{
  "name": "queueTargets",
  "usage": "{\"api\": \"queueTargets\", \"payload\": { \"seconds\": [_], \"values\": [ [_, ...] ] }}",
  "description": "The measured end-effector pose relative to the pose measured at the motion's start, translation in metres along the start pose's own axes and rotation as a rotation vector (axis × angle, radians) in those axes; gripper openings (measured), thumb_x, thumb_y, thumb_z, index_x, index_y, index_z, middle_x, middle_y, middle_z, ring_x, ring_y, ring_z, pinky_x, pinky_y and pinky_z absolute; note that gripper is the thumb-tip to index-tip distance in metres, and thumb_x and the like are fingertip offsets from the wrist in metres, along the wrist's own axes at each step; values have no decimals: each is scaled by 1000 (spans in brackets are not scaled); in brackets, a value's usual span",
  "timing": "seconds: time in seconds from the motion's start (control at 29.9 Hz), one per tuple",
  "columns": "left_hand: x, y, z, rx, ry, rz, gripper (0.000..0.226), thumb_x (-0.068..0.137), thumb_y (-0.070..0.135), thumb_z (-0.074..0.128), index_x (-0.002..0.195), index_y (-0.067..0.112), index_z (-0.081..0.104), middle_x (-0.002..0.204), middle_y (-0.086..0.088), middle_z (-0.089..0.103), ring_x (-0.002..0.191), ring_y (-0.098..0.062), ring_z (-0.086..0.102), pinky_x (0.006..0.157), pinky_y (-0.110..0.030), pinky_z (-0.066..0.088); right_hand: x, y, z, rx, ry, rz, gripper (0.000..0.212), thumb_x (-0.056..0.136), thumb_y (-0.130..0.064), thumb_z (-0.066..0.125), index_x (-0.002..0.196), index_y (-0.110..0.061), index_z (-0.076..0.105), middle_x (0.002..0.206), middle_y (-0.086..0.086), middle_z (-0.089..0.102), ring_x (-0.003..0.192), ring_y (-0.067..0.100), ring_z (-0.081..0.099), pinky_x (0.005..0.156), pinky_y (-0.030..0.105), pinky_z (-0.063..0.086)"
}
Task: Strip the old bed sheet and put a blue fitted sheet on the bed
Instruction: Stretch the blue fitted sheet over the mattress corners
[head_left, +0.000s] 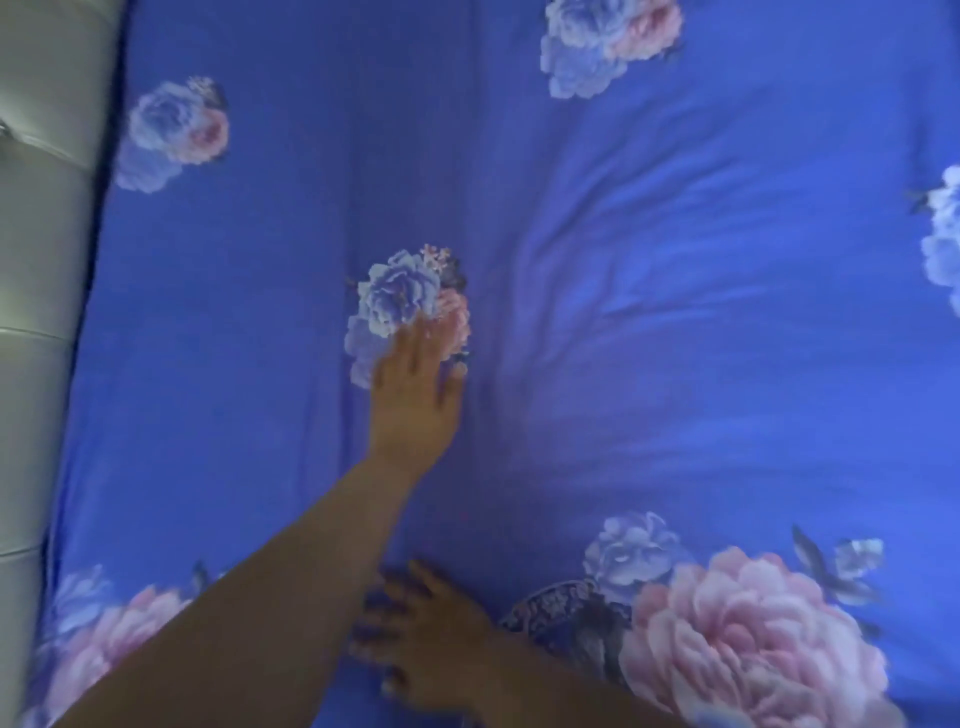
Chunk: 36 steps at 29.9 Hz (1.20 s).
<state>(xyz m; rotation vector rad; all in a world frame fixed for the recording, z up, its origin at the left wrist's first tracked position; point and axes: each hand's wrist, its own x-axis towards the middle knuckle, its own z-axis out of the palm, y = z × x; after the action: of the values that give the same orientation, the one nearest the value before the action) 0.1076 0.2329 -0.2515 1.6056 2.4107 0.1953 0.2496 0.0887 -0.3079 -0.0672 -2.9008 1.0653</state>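
Observation:
A blue sheet (649, 322) printed with pale blue and pink flowers covers the whole bed. My left hand (415, 384) reaches forward with straight fingers and presses flat on the sheet, its fingertips on a flower print near the middle. My right hand (431, 639) lies flat on the sheet close to me, fingers spread and pointing left, partly under my left forearm. Soft wrinkles fan out across the sheet to the right of my left hand.
A padded white headboard (41, 322) runs along the left edge of the bed, with a dark gap between it and the mattress. The picture is blurred by motion.

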Motion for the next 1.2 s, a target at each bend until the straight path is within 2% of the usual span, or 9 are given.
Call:
{"api": "queueTargets", "payload": {
  "seconds": [0.13, 0.27, 0.4, 0.57, 0.77, 0.87, 0.97, 1.1, 1.2],
  "values": [
    [9, -18, 23, 156, -239, -145, 65, 95, 59, 27, 150, 39, -2, 160, 7, -9, 147, -23, -8, 116, -52, -2, -3, 19, -29, -112, 150, -159, 28, 88, -30, 45, 90, -21, 71, 99, -2, 70, 96, 18, 62, 91, 36, 50],
    [-52, -124, 20, 151, 22, -555, 68, 97, 49, 36, 152, 14, 17, 159, -5, 12, 146, -32, 10, 115, -55, 12, 15, 152, -144, -124, 760, 662, 42, 89, -23, 46, 127, -10, 58, 135, 10, 55, 126, 28, 50, 107, 45, 37],
    [-98, -160, 13, 80, 106, -826, 73, 90, 48, 30, 148, 5, 25, 157, -11, 21, 144, -36, 17, 112, -55, 15, 56, 218, -207, -73, 645, 1297, 65, 95, -37, 41, 150, -11, 19, 159, 7, 11, 147, 23, 5, 119, 46, 3],
    [-75, -163, -10, -92, 280, -928, 47, 95, 24, 46, 140, 10, 43, 150, -12, 35, 135, -36, 33, 108, -50, 28, 138, 115, -99, -158, 134, 519, 54, 98, -35, 37, 150, -30, 23, 160, -3, 8, 147, 27, 1, 116, 51, -5],
    [-37, -139, -18, 77, -99, -343, 62, 92, 58, 29, 149, 37, 18, 160, 1, 11, 146, -29, 10, 117, -46, 12, 112, -16, -16, 158, -237, -79, 30, 91, -24, 44, 112, -21, 65, 131, -2, 57, 130, 24, 41, 115, 49, 23],
    [-38, -169, -19, 104, -193, -459, 66, 92, 61, 34, 148, 45, 3, 160, 8, -8, 147, -25, -8, 116, -52, -1, 127, 23, -45, 75, 185, 51, 33, 82, -19, 41, 95, -17, 70, 101, 4, 70, 95, 25, 64, 91, 43, 47],
    [-57, -219, -28, 96, -67, -647, 68, 91, 64, 32, 150, 42, 8, 160, 6, -5, 147, -25, -6, 116, -53, 1, 156, 91, -84, -178, 523, 503, 45, 84, -22, 42, 125, -11, 59, 132, 12, 56, 125, 29, 51, 107, 48, 35],
    [-117, -286, -34, 156, 98, -787, 66, 92, 62, 34, 150, 38, 13, 160, 2, 5, 147, -29, 4, 115, -55, 8, 218, 124, -113, -172, 423, 1029, 68, 92, -40, 45, 149, -11, 23, 158, 12, 15, 146, 30, 11, 118, 49, 7],
    [-166, -332, -35, 200, 178, -863, 64, 94, 58, 37, 150, 32, 21, 155, -10, 27, 136, -38, 32, 105, -54, 28, 305, 66, -72, -204, 162, 742, 71, 92, -54, 36, 152, -27, 11, 161, 3, -1, 147, 29, -6, 115, 58, -5]
  ]
}}
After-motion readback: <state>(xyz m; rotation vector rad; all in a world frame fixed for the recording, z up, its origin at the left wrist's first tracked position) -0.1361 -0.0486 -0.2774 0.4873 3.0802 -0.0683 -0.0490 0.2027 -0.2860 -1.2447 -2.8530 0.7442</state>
